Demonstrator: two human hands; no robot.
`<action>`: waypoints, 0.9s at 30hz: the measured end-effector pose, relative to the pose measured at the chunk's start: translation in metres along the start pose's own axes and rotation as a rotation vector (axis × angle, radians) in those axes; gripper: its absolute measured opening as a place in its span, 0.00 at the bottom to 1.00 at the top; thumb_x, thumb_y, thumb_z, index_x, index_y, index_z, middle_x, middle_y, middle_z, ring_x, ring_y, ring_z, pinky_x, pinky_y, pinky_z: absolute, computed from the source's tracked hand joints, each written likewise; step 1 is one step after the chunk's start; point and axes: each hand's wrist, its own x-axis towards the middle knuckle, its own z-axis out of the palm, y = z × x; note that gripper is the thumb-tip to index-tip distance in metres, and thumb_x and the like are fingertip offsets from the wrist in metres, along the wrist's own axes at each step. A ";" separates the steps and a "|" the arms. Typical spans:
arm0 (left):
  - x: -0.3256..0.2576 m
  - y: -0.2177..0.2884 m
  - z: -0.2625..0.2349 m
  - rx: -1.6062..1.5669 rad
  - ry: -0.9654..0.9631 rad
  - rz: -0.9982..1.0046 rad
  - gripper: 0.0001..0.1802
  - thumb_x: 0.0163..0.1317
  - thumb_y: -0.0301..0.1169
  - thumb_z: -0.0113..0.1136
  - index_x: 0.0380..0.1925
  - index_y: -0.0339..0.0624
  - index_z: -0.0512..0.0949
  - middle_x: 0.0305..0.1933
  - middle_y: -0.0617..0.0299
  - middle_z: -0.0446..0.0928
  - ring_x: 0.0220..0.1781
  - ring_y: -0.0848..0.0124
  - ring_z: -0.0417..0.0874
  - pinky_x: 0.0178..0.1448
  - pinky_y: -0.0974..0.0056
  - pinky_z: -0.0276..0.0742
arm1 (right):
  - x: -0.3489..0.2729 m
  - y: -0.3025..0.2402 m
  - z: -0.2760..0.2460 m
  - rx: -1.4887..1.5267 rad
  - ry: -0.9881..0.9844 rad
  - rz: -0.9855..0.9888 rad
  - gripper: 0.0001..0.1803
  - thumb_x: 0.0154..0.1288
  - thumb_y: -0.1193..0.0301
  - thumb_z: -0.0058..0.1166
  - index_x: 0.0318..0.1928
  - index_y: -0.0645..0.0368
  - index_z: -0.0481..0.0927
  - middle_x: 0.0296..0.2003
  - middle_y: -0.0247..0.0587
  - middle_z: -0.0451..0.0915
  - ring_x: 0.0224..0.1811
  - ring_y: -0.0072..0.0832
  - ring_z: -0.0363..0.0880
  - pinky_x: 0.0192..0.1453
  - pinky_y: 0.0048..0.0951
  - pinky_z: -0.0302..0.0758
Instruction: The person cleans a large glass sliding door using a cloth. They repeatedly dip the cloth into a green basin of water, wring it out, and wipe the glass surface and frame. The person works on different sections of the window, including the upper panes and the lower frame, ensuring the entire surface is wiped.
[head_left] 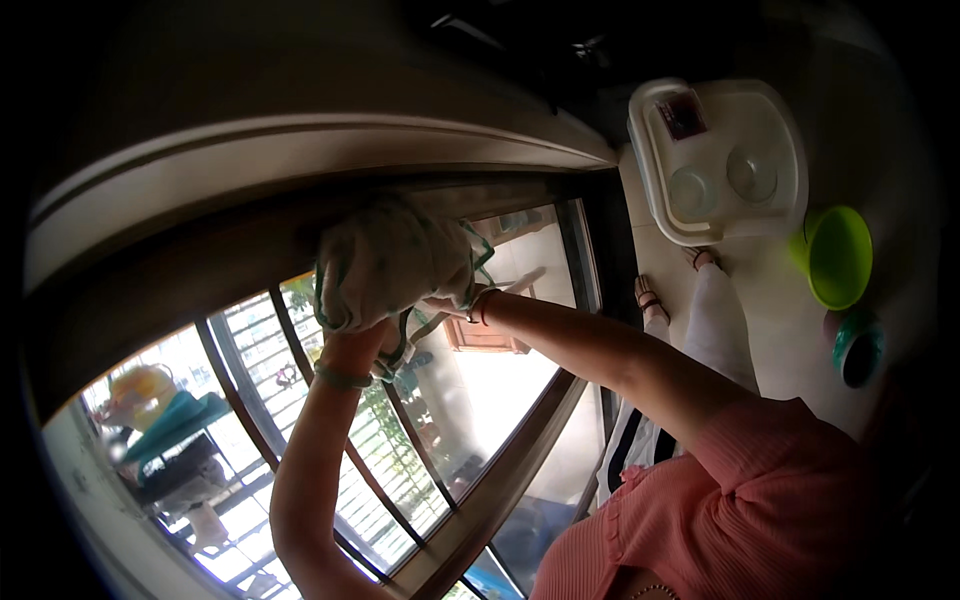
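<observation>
A whitish cloth with green edging [390, 262] lies bunched against the dark upper frame of a glass door [250, 225]. Both my arms reach up to it. My left hand [360, 346], with a band at its wrist, grips the cloth from below, its fingers mostly covered by the folds. At the cloth's right side, my right hand [456, 304] is closed on it; a thin bracelet and a ring show there. A loose green-edged corner hangs down near my left wrist.
Behind the glass are metal window bars [255, 340] and hanging laundry [185, 430]. On the floor to the right stand a white lidded plastic box [725, 110] with two round clear pieces on it, a lime-green bucket [840, 258] and a dark teal container [858, 348].
</observation>
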 end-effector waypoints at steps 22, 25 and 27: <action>0.128 0.080 0.210 0.471 -0.352 0.428 0.29 0.58 0.34 0.49 0.59 0.32 0.70 0.66 0.47 0.66 0.70 0.52 0.61 0.77 0.48 0.44 | -0.059 0.144 -0.091 -0.030 0.223 0.263 0.15 0.61 0.76 0.43 0.46 0.73 0.74 0.47 0.62 0.76 0.51 0.54 0.74 0.57 0.43 0.71; 0.142 0.093 0.234 0.575 -0.432 0.455 0.30 0.60 0.36 0.48 0.62 0.34 0.68 0.67 0.48 0.65 0.71 0.53 0.60 0.77 0.48 0.41 | -0.068 0.172 -0.097 0.004 0.152 0.351 0.17 0.63 0.74 0.43 0.50 0.71 0.73 0.48 0.62 0.76 0.53 0.54 0.73 0.60 0.43 0.70; 0.150 0.100 0.255 0.607 -0.469 0.451 0.30 0.61 0.37 0.47 0.63 0.35 0.66 0.69 0.49 0.63 0.72 0.54 0.59 0.77 0.47 0.40 | -0.079 0.186 -0.100 0.049 0.220 0.313 0.18 0.64 0.72 0.44 0.52 0.70 0.71 0.50 0.62 0.75 0.55 0.54 0.71 0.62 0.44 0.67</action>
